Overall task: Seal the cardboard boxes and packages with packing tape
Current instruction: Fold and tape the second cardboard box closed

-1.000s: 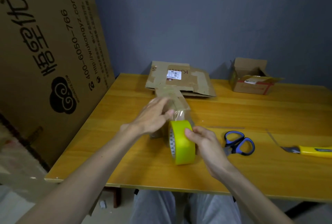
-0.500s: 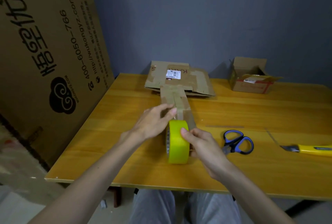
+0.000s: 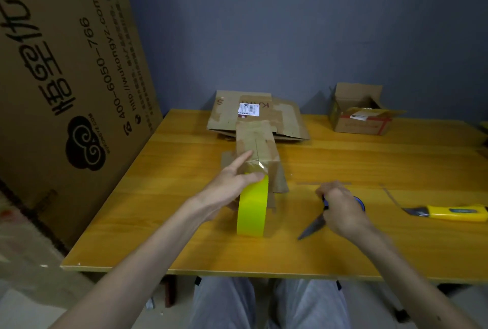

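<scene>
A yellow-brown wooden worktop (image 3: pixel 369 249) stands against a blue-grey wall (image 3: pixel 290 25). Near the worktop's right edge lies a utility knife (image 3: pixel 449 213) with a yellow handle, its grey blade end pointing toward the left edge. A big brown carton panel (image 3: pixel 66 77), printed with black characters, a phone number and a cloud-shaped logo, leans tilted beyond the left edge, its foot on the floor (image 3: pixel 26 289).

One wide-angle view, worn on the head, looks forward and down over the bench (image 3: pixel 184 223) toward the wall (image 3: pixel 290 25). It sits close: the left hand (image 3: pixel 232 180) and the right hand (image 3: pixel 343 209), gripping scissors (image 3: pixel 313 225), lie mid-frame, forearms entering from the bottom edge, the lap (image 3: pixel 264 302) below the bench's near edge.
</scene>
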